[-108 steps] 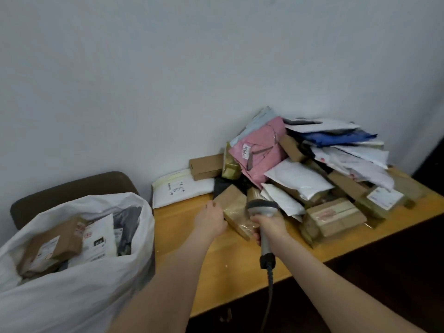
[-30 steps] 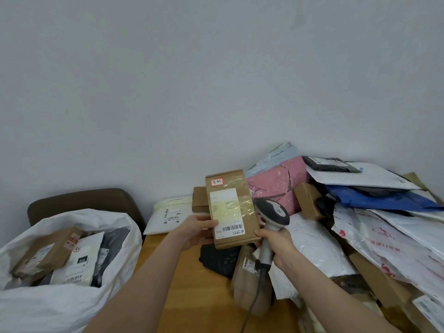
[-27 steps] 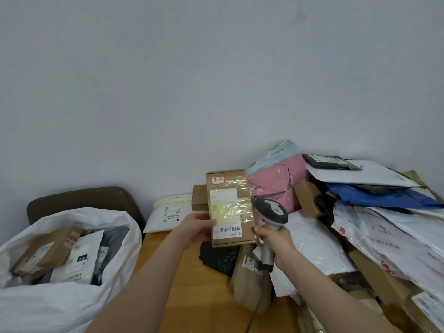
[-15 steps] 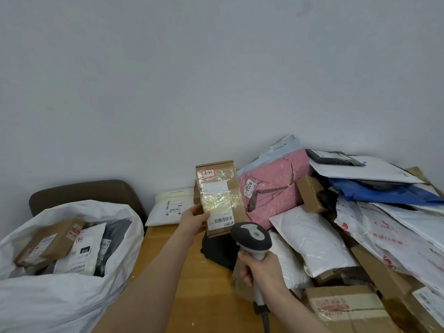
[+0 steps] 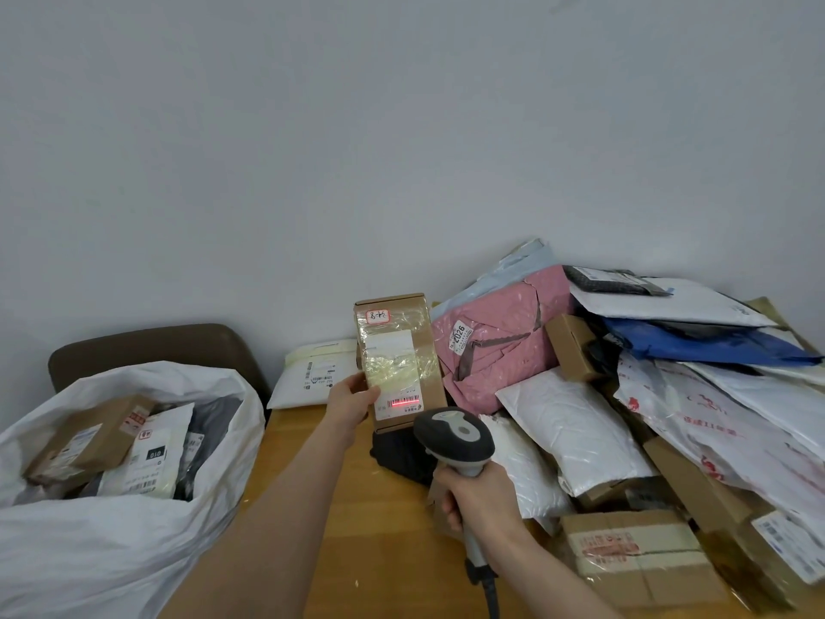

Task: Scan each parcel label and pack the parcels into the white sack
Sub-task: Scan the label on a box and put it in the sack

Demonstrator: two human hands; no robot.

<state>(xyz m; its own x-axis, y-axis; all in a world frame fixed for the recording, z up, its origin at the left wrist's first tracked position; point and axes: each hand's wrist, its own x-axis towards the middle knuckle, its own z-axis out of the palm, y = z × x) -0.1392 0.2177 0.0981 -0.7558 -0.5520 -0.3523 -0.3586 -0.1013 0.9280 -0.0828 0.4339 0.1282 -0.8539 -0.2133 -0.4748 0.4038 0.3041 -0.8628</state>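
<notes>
My left hand (image 5: 351, 398) grips a small brown cardboard parcel (image 5: 399, 359) upright above the wooden table (image 5: 357, 507), its taped white label facing me. A red scan line glows across the barcode near the label's bottom. My right hand (image 5: 475, 495) holds the grey and black barcode scanner (image 5: 453, 437) by its handle, head aimed at the label from just below it. The white sack (image 5: 125, 520) stands open at the lower left with several parcels inside.
A heap of parcels covers the table's right side: a pink mailer (image 5: 495, 346), white bubble mailers (image 5: 576, 431), a blue bag (image 5: 696, 341), brown boxes (image 5: 634, 556). A white mailer (image 5: 312, 373) lies against the wall. A brown chair back (image 5: 152, 346) rises behind the sack.
I picked the brown parcel off the table and raised it with its label towards me. The scanner drew back and down from beside it, and the red scan line now lights the barcode.
</notes>
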